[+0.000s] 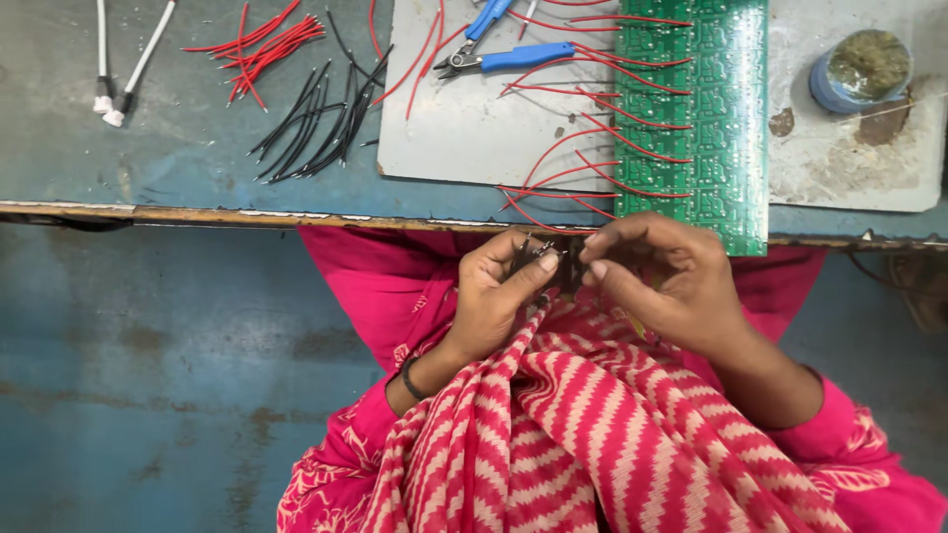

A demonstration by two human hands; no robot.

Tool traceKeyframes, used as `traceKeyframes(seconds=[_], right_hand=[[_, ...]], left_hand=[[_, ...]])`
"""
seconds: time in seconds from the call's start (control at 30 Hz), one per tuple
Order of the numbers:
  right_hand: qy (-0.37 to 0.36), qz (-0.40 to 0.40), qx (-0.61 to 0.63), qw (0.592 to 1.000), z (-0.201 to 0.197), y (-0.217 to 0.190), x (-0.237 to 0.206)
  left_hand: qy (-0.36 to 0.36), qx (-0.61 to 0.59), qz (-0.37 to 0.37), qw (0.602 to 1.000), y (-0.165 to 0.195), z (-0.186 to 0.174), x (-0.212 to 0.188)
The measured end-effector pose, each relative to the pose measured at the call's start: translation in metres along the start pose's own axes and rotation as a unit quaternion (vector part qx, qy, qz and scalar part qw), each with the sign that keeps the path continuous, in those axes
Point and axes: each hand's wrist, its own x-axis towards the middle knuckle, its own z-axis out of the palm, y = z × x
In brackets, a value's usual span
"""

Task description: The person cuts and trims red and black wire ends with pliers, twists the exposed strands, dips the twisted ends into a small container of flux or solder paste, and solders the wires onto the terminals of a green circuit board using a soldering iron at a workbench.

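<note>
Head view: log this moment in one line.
left hand: pinching small black part | right hand: on same part | circuit board: on table edge

Even, soft daylight, colours vivid, shadows faint, focus sharp throughout, slight bending at the edges

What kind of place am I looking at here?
Probably a small electronics assembly workbench. A green circuit board with red wires attached lies on the worn blue table, beside blue-handled cutters and bundles of cut black wires. Both hands hold a small dark part.
</note>
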Motion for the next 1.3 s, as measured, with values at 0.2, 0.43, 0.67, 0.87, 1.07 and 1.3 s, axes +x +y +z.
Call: traceKeyframes(seconds=[0.2,0.43,0.67,0.87,1.07,1.3], right_hand=[[0.043,-0.013,0.06,0.997,0.016,0.017,-0.003],[0.061,-0.018,0.004,0.998,0.028,0.018,0.0],[0.045,-0.05,-0.076,0.995,0.03,0.008,0.009],[0.029,-0.063,-0.194,0.979,0.033,-0.003,0.017],[0.029,-0.084,-0.186,0.978,0.036,-0.007,0.023],[0.028,0.036,-0.06,0.997,0.036,-0.004,0.022]], left_hand=[[0.016,-0.079,-0.03,0.996,-0.001,-0.002,-0.001],[0.005,-0.127,-0.03,0.991,-0.001,-0.005,0.0],[-0.007,-0.115,-0.022,0.993,0.012,-0.003,-0.002],[0.004,-0.083,-0.022,0.996,0.014,0.005,-0.003],[-0.025,0.048,0.014,0.998,0.012,0.005,-0.005],[-0.039,0.148,0.028,0.988,0.017,0.009,-0.006]])
